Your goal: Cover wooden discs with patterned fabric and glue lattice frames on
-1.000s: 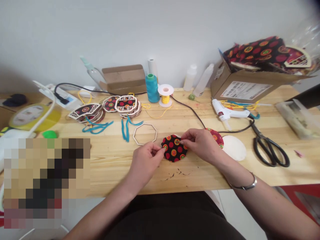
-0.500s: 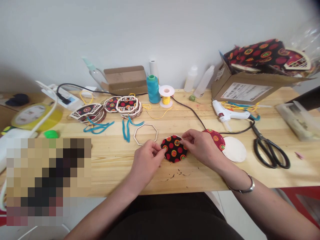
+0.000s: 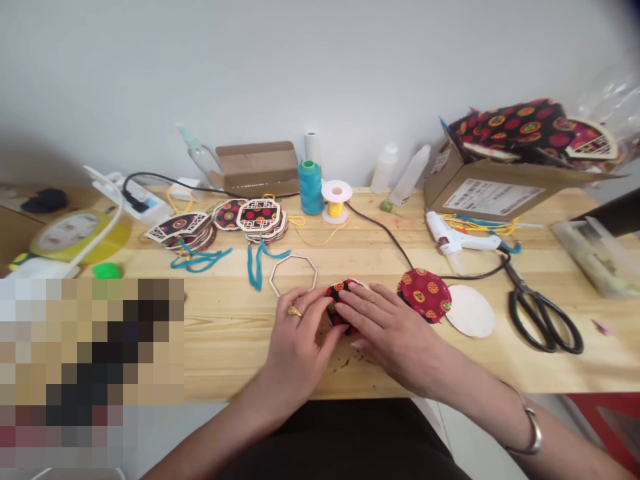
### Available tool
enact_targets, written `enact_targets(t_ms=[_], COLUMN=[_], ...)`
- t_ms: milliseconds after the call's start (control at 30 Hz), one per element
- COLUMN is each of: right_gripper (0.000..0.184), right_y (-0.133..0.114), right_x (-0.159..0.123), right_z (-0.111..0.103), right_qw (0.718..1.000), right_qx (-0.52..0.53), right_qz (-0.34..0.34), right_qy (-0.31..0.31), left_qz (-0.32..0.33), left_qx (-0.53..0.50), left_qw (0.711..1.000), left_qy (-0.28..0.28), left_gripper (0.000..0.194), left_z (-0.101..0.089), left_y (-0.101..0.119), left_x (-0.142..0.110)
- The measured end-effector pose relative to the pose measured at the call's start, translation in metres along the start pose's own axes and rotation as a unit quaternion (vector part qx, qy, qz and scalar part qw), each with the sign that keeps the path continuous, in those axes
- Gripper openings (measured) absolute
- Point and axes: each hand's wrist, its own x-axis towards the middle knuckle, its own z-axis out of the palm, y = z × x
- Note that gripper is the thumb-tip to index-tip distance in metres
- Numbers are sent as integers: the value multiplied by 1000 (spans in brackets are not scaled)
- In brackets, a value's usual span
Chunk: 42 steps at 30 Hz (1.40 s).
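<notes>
A small octagonal piece covered in black fabric with red and yellow dots [image 3: 338, 295] lies on the wooden table [image 3: 210, 333], mostly hidden under my hands. My right hand [image 3: 387, 327] lies flat on it, fingers stretched out and pressing down. My left hand [image 3: 300, 330] rests on its left edge, fingers flat, a gold ring on one finger. An empty wooden octagon frame [image 3: 293, 274] lies just behind my left hand.
A red dotted fabric disc [image 3: 424, 294] and a white disc [image 3: 470, 311] lie to the right, with black scissors [image 3: 543, 313] and a glue gun [image 3: 455, 235] beyond. Finished ornaments with teal cords [image 3: 225, 223], thread spools [image 3: 311, 187] and a cardboard box of fabric [image 3: 500, 180] stand further back.
Both hands went from pinching the fabric piece's edges to lying flat on top of it. The view has tilted down a little.
</notes>
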Motion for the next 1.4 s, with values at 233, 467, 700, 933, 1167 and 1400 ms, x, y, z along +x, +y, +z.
enact_targets(t_ms=[233, 467, 700, 933, 1167, 1400], right_gripper=[50, 55, 61, 61, 60, 59], right_y=[-11, -19, -18, -17, -18, -18], right_x=[-3, -3, -5, -5, -4, -3], right_z=[10, 14, 26, 27, 26, 25], right_qw=[999, 997, 995, 995, 995, 995], right_qx=[-10, -1, -15, -18, -14, -25], right_qz=[50, 77, 93, 100, 98, 97], right_qy=[-9, -12, -17, -17, -15, -15], left_qz=[-111, -118, -111, -105, -102, 10], left_qx=[-87, -106, -107, -99, -88, -25], left_qw=[990, 987, 987, 988, 990, 998], left_qy=[-2, -21, -41, -47, -44, -50], left_gripper=[49, 61, 70, 73, 70, 37], left_z=[0, 0, -1, 0, 0, -3], left_y=[4, 3, 4, 4, 4, 2], left_x=[-3, -5, -3, -3, -2, -1])
